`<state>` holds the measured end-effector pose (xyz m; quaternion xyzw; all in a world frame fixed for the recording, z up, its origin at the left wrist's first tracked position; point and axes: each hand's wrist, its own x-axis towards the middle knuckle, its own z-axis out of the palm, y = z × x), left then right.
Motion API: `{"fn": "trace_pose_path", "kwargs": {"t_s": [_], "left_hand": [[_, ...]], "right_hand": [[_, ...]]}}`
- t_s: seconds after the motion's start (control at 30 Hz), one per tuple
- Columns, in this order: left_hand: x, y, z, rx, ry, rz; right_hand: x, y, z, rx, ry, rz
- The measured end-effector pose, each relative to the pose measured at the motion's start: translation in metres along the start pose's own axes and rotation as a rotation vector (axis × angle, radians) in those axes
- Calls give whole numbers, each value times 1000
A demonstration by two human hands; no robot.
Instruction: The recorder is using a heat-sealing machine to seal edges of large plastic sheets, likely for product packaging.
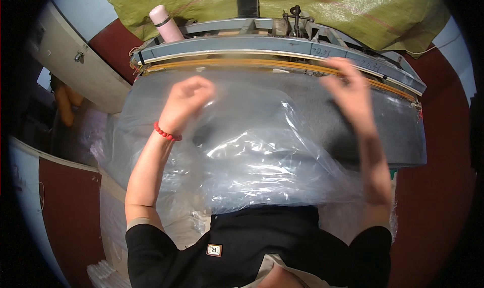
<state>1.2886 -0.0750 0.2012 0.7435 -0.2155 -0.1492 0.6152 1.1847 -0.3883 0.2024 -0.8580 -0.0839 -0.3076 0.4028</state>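
A large sheet of clear plastic film [247, 147] spreads over the grey padded work surface [390, 132] and drapes down to my lap, wrinkled and shiny. Above its far left part is my left hand [189, 99], fingers curled closed; whether film is pinched in them is hidden. A red bead bracelet [166, 133] circles that wrist. On the right, my right hand [350, 94] is raised over the dark bare part of the surface, close to the sealing bar. Motion blurs it, but its thumb and bent fingers look apart, with nothing visible between them.
A long metal sealing bar [227, 45] with orange strips crosses the far edge. Behind it stand a pink bottle [166, 25], a dark box [247, 5] and a clamp [296, 21]. Yellow-green woven sheeting [353, 8] hangs beyond. More plastic bags [103, 275] lie lower left.
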Motion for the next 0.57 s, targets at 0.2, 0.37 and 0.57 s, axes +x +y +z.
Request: {"fn": "trace_pose_path", "kwargs": {"t_s": [0.2,0.37,0.57], "left_hand": [[-12,12,5,153,-54,240],[-14,8,5,702,147,733],[8,-15,23,948,492,1011]], "right_hand": [[7,-46,129,471,-187,-176],[-10,-56,142,854,-305,275],[6,-60,158,880,-356,453]]}}
